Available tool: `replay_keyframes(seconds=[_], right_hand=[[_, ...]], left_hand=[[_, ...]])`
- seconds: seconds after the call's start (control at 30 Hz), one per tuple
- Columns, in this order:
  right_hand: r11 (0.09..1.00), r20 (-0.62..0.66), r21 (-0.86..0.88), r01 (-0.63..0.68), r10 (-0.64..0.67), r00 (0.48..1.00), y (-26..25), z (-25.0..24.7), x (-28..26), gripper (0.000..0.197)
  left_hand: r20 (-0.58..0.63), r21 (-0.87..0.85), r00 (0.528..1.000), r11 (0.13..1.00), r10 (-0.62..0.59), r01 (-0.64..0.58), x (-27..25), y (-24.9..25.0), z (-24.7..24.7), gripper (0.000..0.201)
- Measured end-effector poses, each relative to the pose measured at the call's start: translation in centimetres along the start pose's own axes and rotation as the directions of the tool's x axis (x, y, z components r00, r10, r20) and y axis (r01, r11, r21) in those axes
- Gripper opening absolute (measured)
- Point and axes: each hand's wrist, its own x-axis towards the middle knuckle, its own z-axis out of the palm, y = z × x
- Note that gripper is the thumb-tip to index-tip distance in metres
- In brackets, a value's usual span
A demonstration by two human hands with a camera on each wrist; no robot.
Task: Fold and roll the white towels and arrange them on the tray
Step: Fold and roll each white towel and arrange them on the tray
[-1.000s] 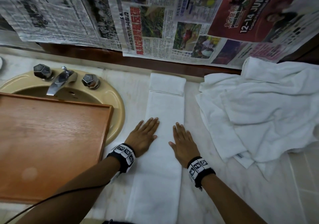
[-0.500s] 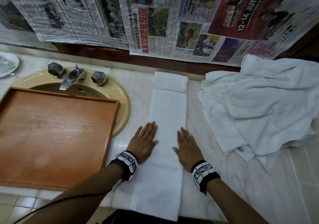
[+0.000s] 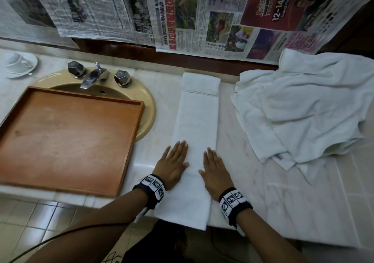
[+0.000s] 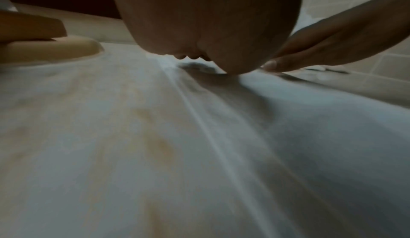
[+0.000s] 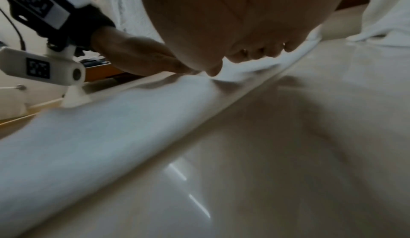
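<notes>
head view, wooden tray (image 3: 66,141) bare, both palms flat on folded towel (image 3: 197,117)

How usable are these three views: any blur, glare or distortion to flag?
Head view: dim but sharp on the folded towel and both flat hands, with wide-angle bending at the newspaper edges. Left wrist view: soft and smeared, the palm blocking the top. Right wrist view: blurred too, with glare streaks on the counter.

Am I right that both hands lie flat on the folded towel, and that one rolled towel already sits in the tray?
Not quite. Both hands, left hand and right hand, do lie flat on the folded towel, but the head view shows no towel in the tray; nothing has been rolled yet.
</notes>
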Motion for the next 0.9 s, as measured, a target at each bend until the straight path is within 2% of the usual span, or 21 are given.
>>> replay_keyframes(seconds=[0.1, 0.2, 0.33, 0.5, 0.57, 0.63, 0.7, 0.77, 0.83, 0.9], right_hand=[[0.995, 0.068, 0.023, 0.096, -0.097, 0.993, -1.5, 1.9, -1.7, 0.076], [1.0, 0.071, -0.014, 0.016, -0.014, 0.997, -1.1, 2.3, -2.9, 0.068], [0.999, 0.02, -0.024, -0.025, 0.025, 0.999, -1.1, 2.6, -4.1, 0.07], [0.996, 0.101, -0.013, 0.092, -0.09, 0.991, -2.8, 4.0, -6.3, 0.061], [0.999, 0.083, -0.001, 0.051, -0.051, 0.995, -2.0, 3.9, -6.7, 0.065], [0.998, 0.04, -0.06, 0.029, -0.027, 0.999, -1.2, 3.4, -7.2, 0.076], [0.999, 0.083, -0.046, 0.028, -0.024, 0.996, -1.1, 3.1, -7.5, 0.083], [0.998, 0.01, -0.059, 0.027, -0.027, 1.0, -2.0, 3.3, -7.8, 0.076], [0.999, 0.034, -0.037, 0.04, -0.039, 0.999, -3.1, 4.2, -8.5, 0.065], [0.993, 0.056, -0.036, 0.112, -0.11, 0.992, -3.3, 5.4, -9.5, 0.064]], left_hand=[[0.029, -0.006, 0.997, 0.998, 0.065, -0.065, -2.3, 1.8, 1.6, 0.061], [0.024, 0.024, 1.0, 1.0, 0.005, -0.006, -3.7, 1.1, 2.4, 0.062], [-0.005, 0.025, 0.999, 0.999, -0.047, 0.047, -5.0, 0.7, 2.0, 0.065], [0.025, 0.046, 0.995, 0.994, 0.101, -0.102, -7.4, 2.7, 3.6, 0.061], [0.015, 0.069, 0.997, 0.994, 0.079, -0.08, -8.0, 1.9, 3.6, 0.062], [0.011, 0.072, 0.999, 0.997, 0.031, -0.032, -8.6, 1.1, 3.3, 0.063], [-0.001, 0.035, 1.0, 0.999, 0.005, -0.005, -9.3, 1.1, 3.0, 0.064], [-0.008, 0.016, 0.999, 0.999, 0.031, -0.031, -10.0, 2.2, 3.1, 0.064], [0.008, 0.029, 0.997, 0.996, 0.082, -0.082, -10.8, 3.7, 4.0, 0.063], [0.007, 0.037, 0.995, 0.995, 0.096, -0.096, -11.7, 4.6, 4.9, 0.062]])
